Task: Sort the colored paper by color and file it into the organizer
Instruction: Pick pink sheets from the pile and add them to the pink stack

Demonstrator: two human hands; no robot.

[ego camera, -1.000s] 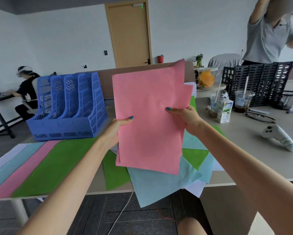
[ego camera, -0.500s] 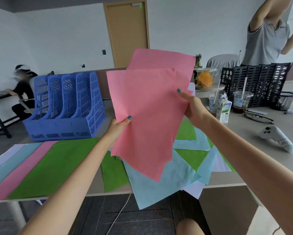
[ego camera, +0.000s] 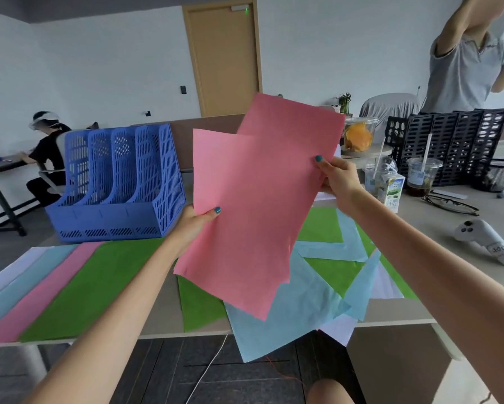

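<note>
Both my hands hold a fanned bunch of pink paper sheets (ego camera: 253, 205) up above the table. My left hand (ego camera: 193, 228) pinches the left edge of the front sheet. My right hand (ego camera: 336, 177) grips the right edge, higher up, where a rear sheet sticks out and tilts right. Under the pink sheets lies a loose heap of light blue paper (ego camera: 288, 322), green paper (ego camera: 329, 272) and white paper (ego camera: 336, 330), partly over the table's front edge. At the left, sorted strips of white, blue, pink and green paper (ego camera: 78, 290) lie flat. The blue four-slot organizer (ego camera: 119, 185) stands empty behind them.
On the right of the table (ego camera: 420, 231) are a black organizer (ego camera: 452, 144), mesh pen cup (ego camera: 497, 174), two drink cups, a milk carton (ego camera: 392, 191), glasses (ego camera: 449, 205) and a white controller (ego camera: 485, 240). A person stands at back right; another sits at far left.
My right hand has risen and moved right, fanning the pink sheets so a rear sheet sticks out at the top right. The left hand has stayed about where it was.
</note>
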